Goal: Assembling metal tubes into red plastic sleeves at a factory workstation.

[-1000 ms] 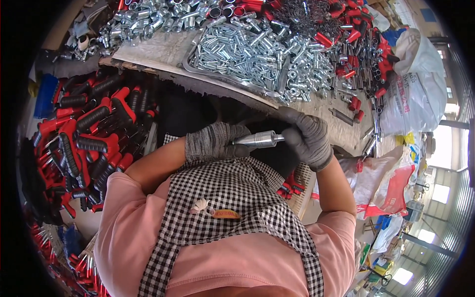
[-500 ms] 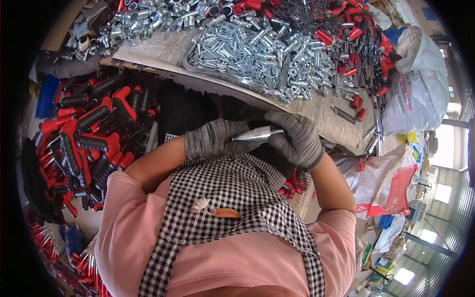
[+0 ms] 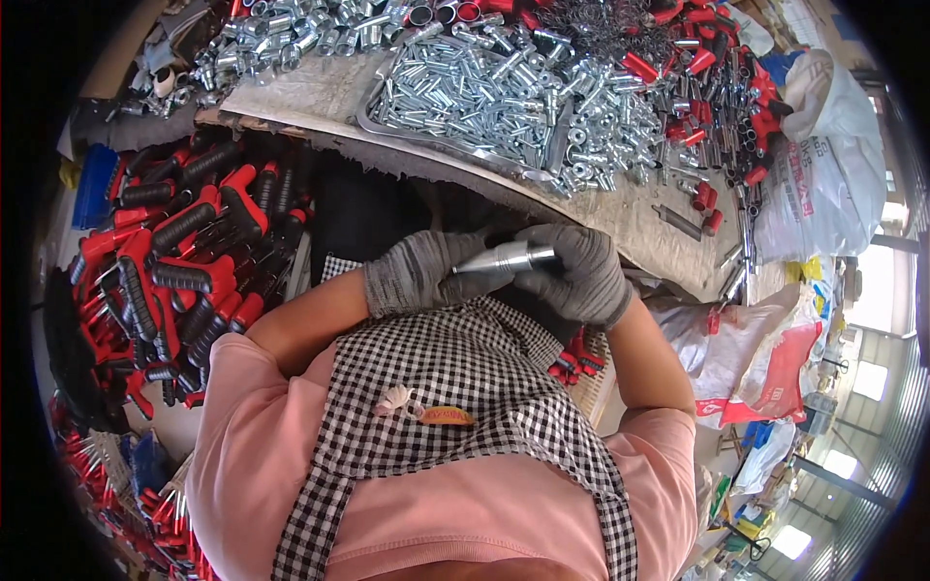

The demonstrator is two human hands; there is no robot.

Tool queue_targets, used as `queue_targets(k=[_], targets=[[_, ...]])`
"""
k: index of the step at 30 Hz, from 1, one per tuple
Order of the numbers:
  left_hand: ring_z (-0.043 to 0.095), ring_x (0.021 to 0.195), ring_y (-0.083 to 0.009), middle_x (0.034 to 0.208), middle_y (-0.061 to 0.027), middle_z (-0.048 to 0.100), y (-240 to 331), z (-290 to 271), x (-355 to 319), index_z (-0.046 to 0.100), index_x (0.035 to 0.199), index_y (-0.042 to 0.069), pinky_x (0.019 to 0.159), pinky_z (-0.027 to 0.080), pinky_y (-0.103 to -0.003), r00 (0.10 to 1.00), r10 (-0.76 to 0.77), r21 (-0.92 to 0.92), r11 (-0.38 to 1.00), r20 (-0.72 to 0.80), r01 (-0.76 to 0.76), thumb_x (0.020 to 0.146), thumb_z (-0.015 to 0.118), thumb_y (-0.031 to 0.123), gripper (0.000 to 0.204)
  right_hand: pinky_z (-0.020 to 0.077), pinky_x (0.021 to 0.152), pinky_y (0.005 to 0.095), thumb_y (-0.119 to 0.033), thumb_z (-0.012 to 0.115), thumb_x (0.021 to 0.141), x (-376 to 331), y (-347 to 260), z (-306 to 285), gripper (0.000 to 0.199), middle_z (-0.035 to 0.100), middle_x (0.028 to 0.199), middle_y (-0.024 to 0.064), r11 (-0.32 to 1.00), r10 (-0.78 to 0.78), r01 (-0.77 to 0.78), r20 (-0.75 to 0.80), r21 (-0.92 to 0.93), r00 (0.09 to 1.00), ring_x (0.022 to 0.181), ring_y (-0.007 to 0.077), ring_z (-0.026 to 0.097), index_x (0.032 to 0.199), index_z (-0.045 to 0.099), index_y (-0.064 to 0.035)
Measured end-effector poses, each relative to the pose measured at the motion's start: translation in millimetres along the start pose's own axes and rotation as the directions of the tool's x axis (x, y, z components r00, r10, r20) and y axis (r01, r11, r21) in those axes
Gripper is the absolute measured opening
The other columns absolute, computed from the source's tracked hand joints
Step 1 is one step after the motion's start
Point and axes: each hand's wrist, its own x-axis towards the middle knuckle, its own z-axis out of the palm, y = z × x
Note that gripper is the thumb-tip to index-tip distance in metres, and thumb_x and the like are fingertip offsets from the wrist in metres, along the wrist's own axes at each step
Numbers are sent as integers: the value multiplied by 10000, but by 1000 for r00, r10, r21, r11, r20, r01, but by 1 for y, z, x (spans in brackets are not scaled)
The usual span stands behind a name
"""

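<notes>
A short silver metal cylinder (image 3: 508, 258), stepped and shiny, lies between my two hands in front of my apron. My left hand (image 3: 418, 274), in a grey knit glove, is closed round its left end. At the other end, my right hand (image 3: 579, 275), gloved alike, has its fingers curled against the cylinder. Part of the metal is covered by the gloves, so I cannot tell what tool it belongs to. Both hands are close together, just off the near edge of the workbench (image 3: 291, 102).
A metal tray (image 3: 455, 145) heaped with small silver pins and sleeves sits on the bench. Red-and-black handled tools (image 3: 184, 261) are piled at my left. Red parts and dark rods (image 3: 707, 116) lie at the bench's right, beside a white sack (image 3: 809, 184).
The right hand has shifted slightly left and its fingers have moved along the cylinder, showing more of its right end. My left hand stays closed on it.
</notes>
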Motion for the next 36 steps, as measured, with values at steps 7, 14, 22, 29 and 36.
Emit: queue_targets(k=[7, 14, 22, 29, 36], targets=[[577, 672, -203, 786, -61, 570, 5, -38, -7, 525, 835, 85, 679, 522, -377, 688, -373, -782, 346, -622, -519, 907, 585, 358, 288, 463, 883, 300, -310, 794, 732, 4, 18, 40, 689, 608, 1143, 93, 972, -45, 65, -91, 226, 995, 1083, 191, 572, 1265, 479, -9], [571, 958, -280, 958, -115, 574, -67, 41, 4, 493, 1071, 49, 952, 452, -492, 619, -782, -892, -327, 69, -314, 924, 525, 200, 213, 510, 819, 296, 27, 692, 698, -37, 36, 44, 610, 643, 993, 102, 207, 473, -356, 226, 911, 852, 867, 175, 638, 1273, 492, 1], [555, 1065, -287, 1154, -90, 601, -188, 202, 107, 580, 1190, 108, 881, 478, -457, 956, -275, -888, 409, 97, 208, 870, 608, 315, 383, 509, 625, 378, -55, 589, 742, -68, 160, 179, 349, 608, 764, 109, -447, 756, -178, 477, 877, 449, 652, 261, 591, 1083, 547, 5], [501, 1164, -261, 1295, -123, 507, -182, 174, 113, 489, 1272, 73, 978, 428, -439, 772, -369, -838, -400, 517, 370, 910, 557, 258, 412, 508, 602, 392, -59, 601, 718, -70, 193, 199, 299, 601, 746, 129, -452, 786, -229, 506, 862, 356, 665, 270, 592, 1010, 577, -2], [592, 994, -261, 1139, -151, 602, -201, 192, 118, 544, 1192, 45, 825, 512, -404, 805, -409, -845, -496, 429, 198, 925, 516, 323, 386, 488, 623, 359, -108, 563, 810, -28, 177, 171, 272, 587, 818, 102, -309, 855, -399, 436, 863, 281, 682, 235, 559, 1068, 559, -24]])
